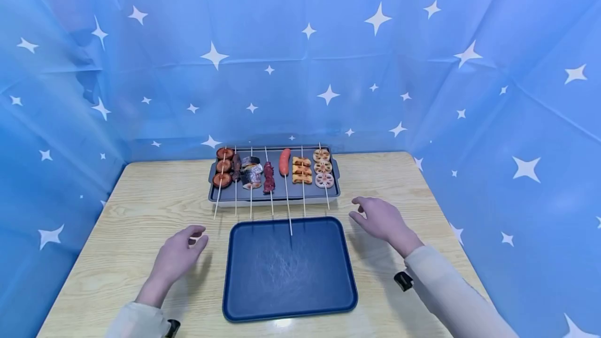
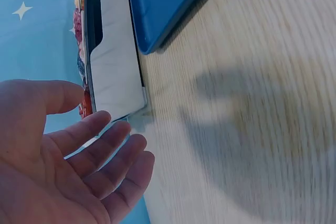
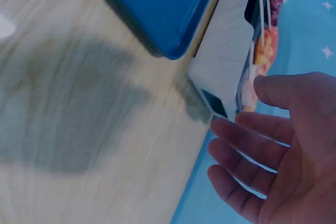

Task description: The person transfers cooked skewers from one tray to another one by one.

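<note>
Over the table's left part hovers my left hand (image 1: pixel 176 255), fingers loosely bent around nothing. My right hand (image 1: pixel 379 218) is above the table just right of the grill and holds nothing either. Several skewers lie side by side across a dark grill plate (image 1: pixel 257 200): round brown slices (image 1: pixel 223 166), dark meat (image 1: pixel 236 168), fish pieces (image 1: pixel 252 173), red meat (image 1: pixel 268 178), a sausage (image 1: pixel 284 162), yellow folded pieces (image 1: pixel 302 170) and lotus root slices (image 1: pixel 323 167). The sausage's stick reaches out over the blue tray (image 1: pixel 290 275) in front. In both wrist views, thumb and fingers are apart.
The grill's white base (image 2: pixel 118 56) stands on a light wooden table (image 1: pixel 155 192). Blue curtains with white stars (image 1: pixel 305 93) close off the back and both sides. Each wrist wears a black device (image 1: pixel 404 280).
</note>
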### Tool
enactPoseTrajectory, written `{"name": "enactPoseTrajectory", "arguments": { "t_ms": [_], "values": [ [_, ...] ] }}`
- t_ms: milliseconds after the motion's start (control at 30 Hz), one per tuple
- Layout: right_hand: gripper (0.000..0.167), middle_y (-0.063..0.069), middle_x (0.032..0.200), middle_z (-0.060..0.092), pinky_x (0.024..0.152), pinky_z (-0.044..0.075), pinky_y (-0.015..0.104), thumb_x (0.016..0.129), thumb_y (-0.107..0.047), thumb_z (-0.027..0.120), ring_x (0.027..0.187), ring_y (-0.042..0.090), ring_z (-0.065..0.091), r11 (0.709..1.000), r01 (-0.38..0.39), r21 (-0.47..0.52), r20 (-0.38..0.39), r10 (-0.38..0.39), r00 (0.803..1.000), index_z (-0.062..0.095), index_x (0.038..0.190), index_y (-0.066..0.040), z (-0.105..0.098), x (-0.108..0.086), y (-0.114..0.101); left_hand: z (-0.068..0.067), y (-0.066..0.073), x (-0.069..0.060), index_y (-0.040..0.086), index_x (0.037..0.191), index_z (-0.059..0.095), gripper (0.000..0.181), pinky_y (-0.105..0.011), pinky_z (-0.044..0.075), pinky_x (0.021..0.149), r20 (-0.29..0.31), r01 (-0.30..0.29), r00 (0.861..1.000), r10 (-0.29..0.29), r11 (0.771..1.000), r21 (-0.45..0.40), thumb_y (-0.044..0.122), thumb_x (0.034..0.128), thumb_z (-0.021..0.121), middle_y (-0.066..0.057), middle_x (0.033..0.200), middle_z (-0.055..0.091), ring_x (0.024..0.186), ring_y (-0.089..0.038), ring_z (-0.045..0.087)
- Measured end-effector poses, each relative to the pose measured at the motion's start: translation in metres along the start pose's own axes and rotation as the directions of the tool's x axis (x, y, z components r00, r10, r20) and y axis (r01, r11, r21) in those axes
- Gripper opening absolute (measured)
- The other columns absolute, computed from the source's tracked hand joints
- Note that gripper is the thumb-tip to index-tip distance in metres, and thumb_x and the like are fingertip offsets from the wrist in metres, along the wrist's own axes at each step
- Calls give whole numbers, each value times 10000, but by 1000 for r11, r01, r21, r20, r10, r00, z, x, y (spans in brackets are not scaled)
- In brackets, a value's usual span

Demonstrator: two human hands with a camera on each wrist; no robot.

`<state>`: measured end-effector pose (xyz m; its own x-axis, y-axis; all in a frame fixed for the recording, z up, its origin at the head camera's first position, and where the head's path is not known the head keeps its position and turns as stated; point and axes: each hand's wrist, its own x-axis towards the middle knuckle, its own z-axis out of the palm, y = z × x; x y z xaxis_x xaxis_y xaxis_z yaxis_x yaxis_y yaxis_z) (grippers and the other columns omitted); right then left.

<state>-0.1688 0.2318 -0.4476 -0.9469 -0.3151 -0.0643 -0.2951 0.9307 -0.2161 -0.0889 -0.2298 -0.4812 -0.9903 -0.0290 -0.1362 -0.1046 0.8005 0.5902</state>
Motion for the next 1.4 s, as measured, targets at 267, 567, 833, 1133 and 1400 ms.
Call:
{"name": "enactPoseTrajectory", "arguments": {
  "t_ms": [267, 567, 833, 1133, 1400],
  "values": [
    [362, 60, 934, 723, 684, 529, 388, 969, -332, 575, 794, 183, 669, 998, -15, 68, 41, 12, 999, 649, 1211, -73, 2, 21, -17, 9, 5, 0, 68, 1279, 598, 384, -446, 516, 842, -12, 11, 1000, -11, 999, -46, 310, 988, 535, -104, 1122, 697, 989, -272, 678],
    [318, 43, 834, 722, 561, 462, 311, 976, -340, 559, 637, 122, 603, 985, -83, 151, 12, 82, 997, 698, 1099, -81, 14, 33, -22, 29, 8, -2, 98, 1202, 647, 308, -316, 487, 667, 45, 41, 998, -38, 997, -63, 284, 967, 575, -16, 940, 718, 769, -104, 639],
    [330, 17, 723, 657, 521, 393, 285, 986, -350, 539, 541, 121, 504, 971, -69, 231, 1, 71, 997, 709, 1058, -75, 21, 41, -30, 47, 9, -3, 91, 1129, 673, 266, -277, 408, 570, 40, 46, 998, -46, 999, 2, 263, 947, 582, 49, 730, 636, 575, -86, 523],
    [287, 16, 658, 655, 506, 352, 275, 973, -271, 567, 513, 115, 487, 950, -73, 304, -16, 82, 997, 733, 873, -58, 28, 50, -37, 64, 14, -3, 116, 974, 654, 173, -293, 364, 499, 47, 55, 997, -58, 996, 67, 276, 913, 628, 35, 662, 587, 545, -122, 502],
    [292, 130, 788, 726, 530, 371, 269, 973, -261, 576, 546, 112, 511, 903, -136, 408, 9, 145, 989, 739, 890, -34, 36, 55, -38, 70, 14, 2, 137, 861, 564, 139, -292, 329, 479, 34, 51, 998, -53, 995, 82, 243, 909, 639, 22, 603, 519, 507, -138, 466]
  ]
}}
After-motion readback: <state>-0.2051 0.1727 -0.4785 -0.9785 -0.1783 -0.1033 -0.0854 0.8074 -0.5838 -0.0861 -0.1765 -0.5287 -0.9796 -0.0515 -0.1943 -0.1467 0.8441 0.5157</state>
